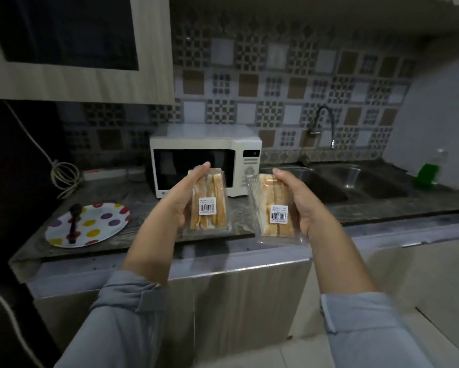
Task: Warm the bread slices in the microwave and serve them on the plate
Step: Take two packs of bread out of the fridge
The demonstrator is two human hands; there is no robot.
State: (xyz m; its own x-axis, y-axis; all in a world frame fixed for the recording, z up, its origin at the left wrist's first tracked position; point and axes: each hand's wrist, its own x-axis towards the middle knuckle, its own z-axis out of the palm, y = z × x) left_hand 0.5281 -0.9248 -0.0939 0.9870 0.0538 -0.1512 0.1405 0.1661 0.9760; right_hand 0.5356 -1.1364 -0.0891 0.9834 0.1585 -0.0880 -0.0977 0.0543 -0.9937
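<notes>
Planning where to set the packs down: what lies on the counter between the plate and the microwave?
In the head view, only bare dark counter separates the plate from the microwave; a black utensil lies on the plate itself.

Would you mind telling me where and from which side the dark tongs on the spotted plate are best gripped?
Probably at the near end of the tongs, coming from above on the counter's front side. They lie lengthwise across the plate, that end nearest the person, and nothing is seen blocking it; both hands currently hold bread packs.

Glossy clear plastic bread packs (pixel 208 205)
</notes>
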